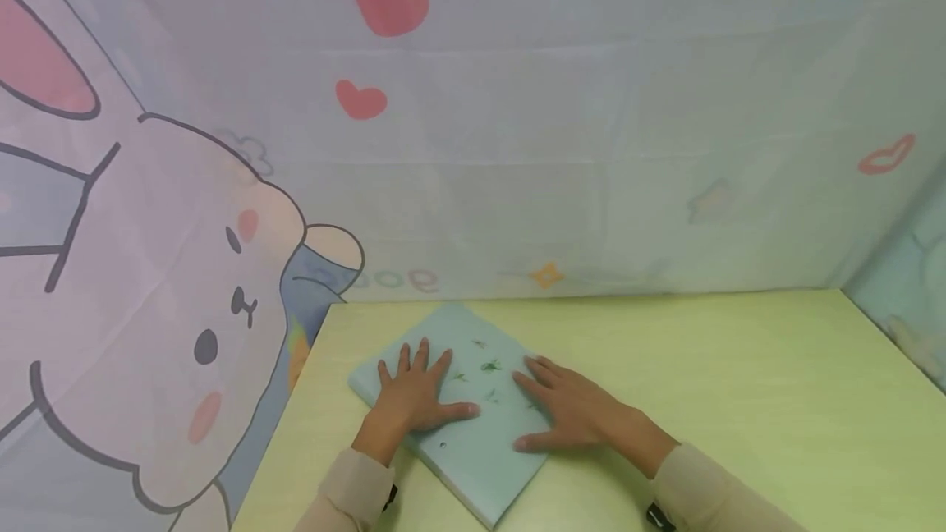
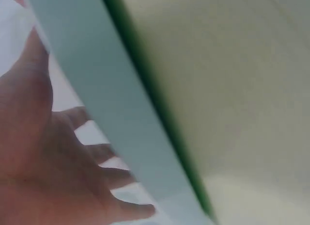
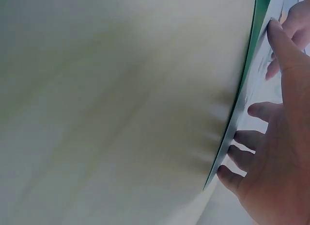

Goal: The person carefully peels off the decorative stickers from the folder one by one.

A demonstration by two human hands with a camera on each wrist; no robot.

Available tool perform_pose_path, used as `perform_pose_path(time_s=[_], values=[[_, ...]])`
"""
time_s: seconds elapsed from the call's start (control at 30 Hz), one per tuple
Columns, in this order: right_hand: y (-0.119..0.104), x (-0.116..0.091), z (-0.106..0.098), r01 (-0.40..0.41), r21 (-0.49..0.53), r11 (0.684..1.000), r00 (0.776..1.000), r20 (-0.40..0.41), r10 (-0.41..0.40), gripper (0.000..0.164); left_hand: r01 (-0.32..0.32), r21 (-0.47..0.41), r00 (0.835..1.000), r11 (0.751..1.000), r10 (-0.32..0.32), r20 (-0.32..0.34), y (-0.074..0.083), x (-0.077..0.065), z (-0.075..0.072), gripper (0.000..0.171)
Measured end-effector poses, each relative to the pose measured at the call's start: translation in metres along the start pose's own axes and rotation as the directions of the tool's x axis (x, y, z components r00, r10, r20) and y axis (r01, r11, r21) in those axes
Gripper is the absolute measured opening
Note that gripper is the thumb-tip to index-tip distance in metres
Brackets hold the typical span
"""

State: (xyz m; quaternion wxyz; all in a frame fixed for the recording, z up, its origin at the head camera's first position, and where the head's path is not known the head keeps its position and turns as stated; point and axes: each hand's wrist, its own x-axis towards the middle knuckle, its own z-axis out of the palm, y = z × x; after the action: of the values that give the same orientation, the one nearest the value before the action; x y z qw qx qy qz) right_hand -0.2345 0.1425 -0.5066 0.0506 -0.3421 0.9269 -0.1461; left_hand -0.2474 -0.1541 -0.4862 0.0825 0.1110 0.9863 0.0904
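Note:
A closed, pale blue-green binder (image 1: pixel 491 466) with small green leaf prints lies turned cornerwise on the table. My left hand (image 1: pixel 414 396) rests on its left part with the fingers spread and the thumb pointing right. On the right edge lies my right hand (image 1: pixel 572 407), its fingers extended over the cover. In the left wrist view the binder's smooth side (image 2: pixel 106 89) runs diagonally past my left hand (image 2: pixel 58 162). The right wrist view has my right hand (image 3: pixel 276 152) along a thin edge with a green strip (image 3: pixel 249 55). The binder's inside is hidden.
A pale yellow-green table (image 1: pixel 724 384) extends to the right of the binder. Behind it hangs a cloth backdrop (image 1: pixel 517 162) with red hearts, and a large printed rabbit (image 1: pixel 163 302) is at the left.

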Motion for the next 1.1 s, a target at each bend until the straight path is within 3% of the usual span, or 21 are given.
perform_pose_path(time_s=[0.23, 0.4, 0.8, 0.97, 1.1], values=[[-0.002, -0.014, -0.001, -0.037, -0.008, 0.999, 0.999, -0.004, 0.037, 0.106, 0.137, -0.007, 0.991, 0.991, -0.137, 0.003, 0.025, -0.020, -0.007, 0.114], [-0.003, -0.022, -0.002, -0.058, -0.001, 0.998, 0.998, -0.010, 0.058, 0.106, 0.153, -0.009, 0.988, 0.988, -0.153, 0.028, 0.037, -0.030, -0.009, 0.115], [0.000, -0.037, -0.008, -0.067, -0.021, 0.998, 0.994, -0.091, 0.065, 0.107, 0.048, -0.002, 0.998, 0.999, -0.048, 0.030, 0.046, -0.031, 0.000, 0.115], [0.010, -0.037, -0.011, -0.033, 0.054, 0.998, 0.986, -0.161, 0.041, 0.108, -0.063, -0.026, 0.998, 0.998, 0.064, 0.020, 0.049, -0.030, 0.003, 0.115], [0.020, -0.036, -0.010, -0.026, 0.113, 0.993, 0.981, -0.188, 0.047, 0.108, -0.172, -0.051, 0.985, 0.984, 0.173, 0.017, 0.050, -0.024, 0.007, 0.113]])
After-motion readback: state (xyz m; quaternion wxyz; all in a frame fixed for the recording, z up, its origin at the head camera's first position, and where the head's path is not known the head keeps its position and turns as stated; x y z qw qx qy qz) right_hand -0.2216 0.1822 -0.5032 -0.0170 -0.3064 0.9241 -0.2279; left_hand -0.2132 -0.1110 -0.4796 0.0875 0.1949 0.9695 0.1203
